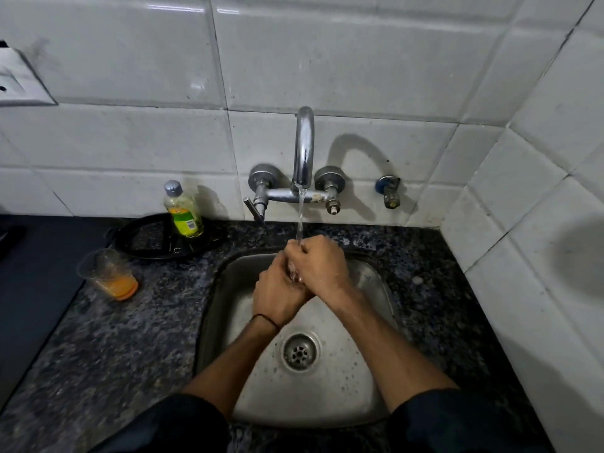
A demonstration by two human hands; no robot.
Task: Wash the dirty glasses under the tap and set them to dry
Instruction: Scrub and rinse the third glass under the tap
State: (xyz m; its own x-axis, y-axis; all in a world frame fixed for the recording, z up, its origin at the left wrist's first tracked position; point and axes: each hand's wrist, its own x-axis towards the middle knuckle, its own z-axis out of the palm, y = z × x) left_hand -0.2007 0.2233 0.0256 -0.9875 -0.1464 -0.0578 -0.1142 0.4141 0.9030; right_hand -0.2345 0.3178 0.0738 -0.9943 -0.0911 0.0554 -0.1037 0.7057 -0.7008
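left hand (277, 297) and right hand (322, 266) clasp together under the tap stream (300, 217); a glass between them cannot be confirmed. keep low over the sink (327, 397) and rotate steadily.

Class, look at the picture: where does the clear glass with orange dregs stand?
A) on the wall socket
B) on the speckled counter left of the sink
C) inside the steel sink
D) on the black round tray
B: the clear glass with orange dregs stands on the dark speckled stone counter, left of the steel sink and apart from the black round tray.
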